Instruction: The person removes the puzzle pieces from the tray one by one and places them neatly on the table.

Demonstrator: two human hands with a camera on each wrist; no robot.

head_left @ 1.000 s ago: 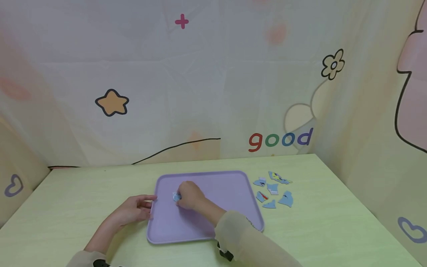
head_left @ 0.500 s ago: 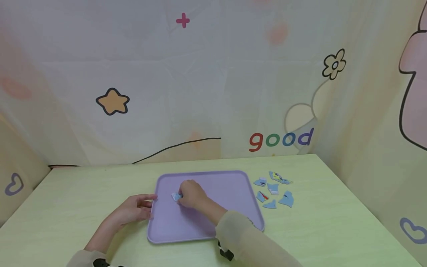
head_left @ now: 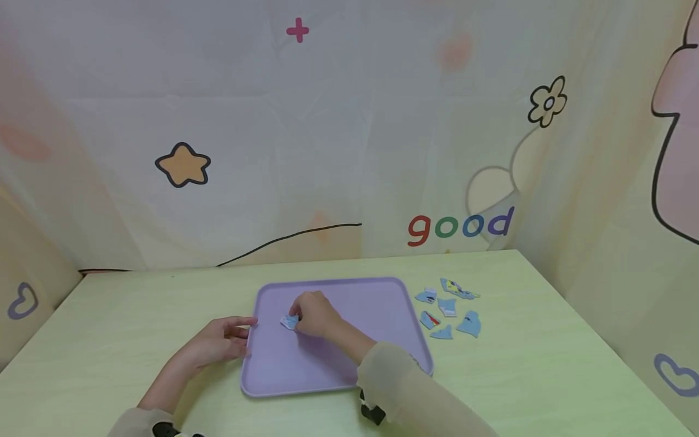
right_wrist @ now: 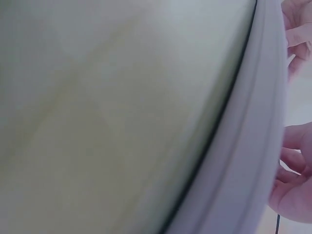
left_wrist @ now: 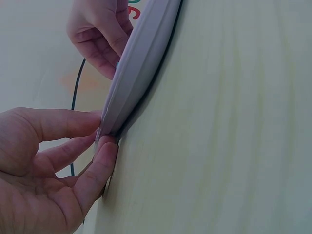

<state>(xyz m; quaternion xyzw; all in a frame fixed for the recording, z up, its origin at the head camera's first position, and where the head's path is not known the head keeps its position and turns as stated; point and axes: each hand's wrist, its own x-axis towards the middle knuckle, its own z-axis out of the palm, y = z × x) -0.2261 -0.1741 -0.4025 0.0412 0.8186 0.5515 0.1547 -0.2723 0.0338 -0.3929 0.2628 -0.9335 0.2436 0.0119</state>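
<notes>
A shallow lilac tray lies on the pale table. My left hand touches its left side with fingers extended; in the left wrist view, the left hand's fingertips rest on the outer rim. Over the tray's left half, my right hand pinches a small light-blue puzzle piece between thumb and fingers. The piece's right part is hidden under the fingertips. In the right wrist view, the tray's wall fills much of the right side.
Several loose blue puzzle pieces lie right of the tray, among them one with a yellow print, one with a red stripe and a larger one. A printed cloth backdrop rises behind the table.
My right hand has shifted slightly, and more of the puzzle piece shows beside its fingertips. My left hand stays at the tray's side.
</notes>
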